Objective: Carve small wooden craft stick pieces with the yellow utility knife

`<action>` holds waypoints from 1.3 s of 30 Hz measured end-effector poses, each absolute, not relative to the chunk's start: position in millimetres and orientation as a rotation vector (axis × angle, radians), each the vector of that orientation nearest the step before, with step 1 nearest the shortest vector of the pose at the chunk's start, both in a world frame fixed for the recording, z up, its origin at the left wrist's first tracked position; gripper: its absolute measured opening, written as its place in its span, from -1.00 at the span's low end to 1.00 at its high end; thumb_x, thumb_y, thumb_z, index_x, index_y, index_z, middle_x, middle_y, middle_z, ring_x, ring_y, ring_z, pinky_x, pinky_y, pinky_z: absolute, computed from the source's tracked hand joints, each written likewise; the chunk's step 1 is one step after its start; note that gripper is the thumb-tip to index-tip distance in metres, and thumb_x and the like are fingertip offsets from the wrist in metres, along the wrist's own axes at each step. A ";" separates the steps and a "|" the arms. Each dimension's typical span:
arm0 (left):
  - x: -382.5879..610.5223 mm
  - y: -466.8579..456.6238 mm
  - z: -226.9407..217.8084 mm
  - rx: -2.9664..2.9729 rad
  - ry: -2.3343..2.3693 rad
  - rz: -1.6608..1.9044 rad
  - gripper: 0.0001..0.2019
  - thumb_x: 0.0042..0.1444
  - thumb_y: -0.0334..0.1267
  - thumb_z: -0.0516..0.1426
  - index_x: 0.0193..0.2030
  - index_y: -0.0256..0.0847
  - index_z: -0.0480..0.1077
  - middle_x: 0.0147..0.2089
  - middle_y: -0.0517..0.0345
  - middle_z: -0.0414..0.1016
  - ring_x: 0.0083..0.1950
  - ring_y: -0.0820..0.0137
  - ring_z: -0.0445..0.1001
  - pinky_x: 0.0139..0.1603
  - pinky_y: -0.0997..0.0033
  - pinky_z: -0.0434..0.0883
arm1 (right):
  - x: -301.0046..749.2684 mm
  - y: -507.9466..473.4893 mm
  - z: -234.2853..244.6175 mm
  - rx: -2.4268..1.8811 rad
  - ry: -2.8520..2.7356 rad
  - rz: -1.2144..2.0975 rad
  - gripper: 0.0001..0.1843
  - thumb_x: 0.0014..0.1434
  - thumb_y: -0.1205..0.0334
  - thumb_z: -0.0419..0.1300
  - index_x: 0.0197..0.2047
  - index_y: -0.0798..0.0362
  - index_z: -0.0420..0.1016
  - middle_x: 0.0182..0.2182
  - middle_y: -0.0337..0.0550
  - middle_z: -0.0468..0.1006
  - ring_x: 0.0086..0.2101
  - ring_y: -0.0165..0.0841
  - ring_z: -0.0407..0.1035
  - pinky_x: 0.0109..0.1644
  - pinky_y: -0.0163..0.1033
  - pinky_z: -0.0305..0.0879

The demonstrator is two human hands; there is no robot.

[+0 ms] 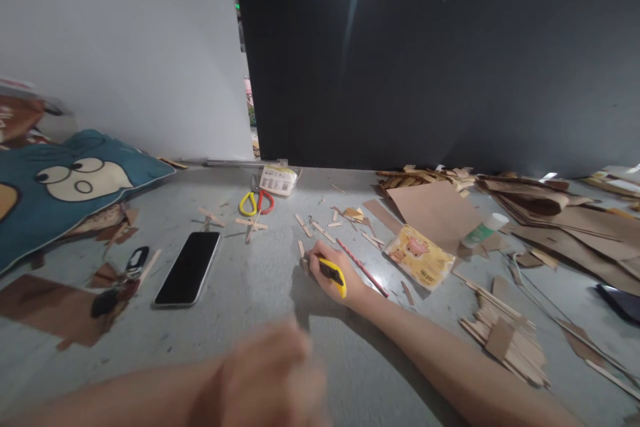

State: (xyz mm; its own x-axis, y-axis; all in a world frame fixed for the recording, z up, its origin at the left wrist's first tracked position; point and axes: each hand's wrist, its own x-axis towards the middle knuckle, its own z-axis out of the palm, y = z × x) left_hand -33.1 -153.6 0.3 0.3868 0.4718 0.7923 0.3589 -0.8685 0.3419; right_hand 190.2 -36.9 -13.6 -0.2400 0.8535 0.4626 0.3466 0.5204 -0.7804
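My right hand (330, 270) is closed around a yellow and black utility knife (339, 275) and rests low on the grey tabletop. Its blade end is hidden by the fingers. Just beyond the fingertips lies a short wooden stick piece (301, 248). A red patterned pencil (363, 268) lies to the right of this hand. Close to the camera, my left hand (275, 373) is smeared by motion. Its fingers do not show clearly, and whether it holds anything cannot be made out.
A phone (187, 270) and scissors (257, 203) lie left of centre, near a blue cushion (85, 180). On the right are a yellow tissue pack (420, 256), a glue stick (484, 230), piled wooden sticks (507, 330) and cardboard sheets (585, 233). A dark panel (440, 60) stands behind.
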 end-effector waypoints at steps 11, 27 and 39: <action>6.5 -23.9 18.8 2.415 1.214 0.601 -0.56 0.34 -0.18 0.11 0.34 -0.13 0.28 0.29 -0.15 0.40 0.34 0.02 0.38 0.38 -0.12 0.32 | 193.0 -27.4 -11.3 -1.188 -1.566 0.749 -0.63 0.40 -0.06 0.08 -0.39 -0.05 0.29 -0.53 -0.31 0.34 -0.49 -0.34 0.29 -0.41 -0.28 0.22; 0.3 -7.5 -3.2 2.442 1.257 0.604 -0.50 0.22 -0.23 0.31 0.31 -0.04 0.44 0.36 -0.05 0.42 0.40 0.00 0.35 0.39 -0.09 0.30 | 192.0 -31.3 -11.0 -1.189 -1.569 0.770 -0.55 0.40 -0.17 0.10 -0.41 -0.05 0.31 -0.58 -0.33 0.31 -0.54 -0.38 0.21 -0.47 -0.28 0.16; 0.6 -5.0 -2.1 2.396 1.273 0.570 -0.39 0.10 -0.19 0.36 0.32 -0.04 0.42 0.39 -0.08 0.39 0.41 -0.09 0.31 0.38 -0.18 0.27 | 195.5 -34.3 -18.0 -1.188 -1.656 0.723 -0.57 0.48 -0.09 0.05 -0.37 -0.04 0.36 -0.49 -0.25 0.42 -0.46 -0.33 0.33 -0.39 -0.27 0.25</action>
State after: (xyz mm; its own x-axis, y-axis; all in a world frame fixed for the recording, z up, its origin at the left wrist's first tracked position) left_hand 0.6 -5.0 -2.1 0.5108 0.8411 0.1776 0.6928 -0.5251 0.4942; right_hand 195.5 -34.3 -18.0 -0.0878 0.9329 0.3493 0.3782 0.3557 -0.8547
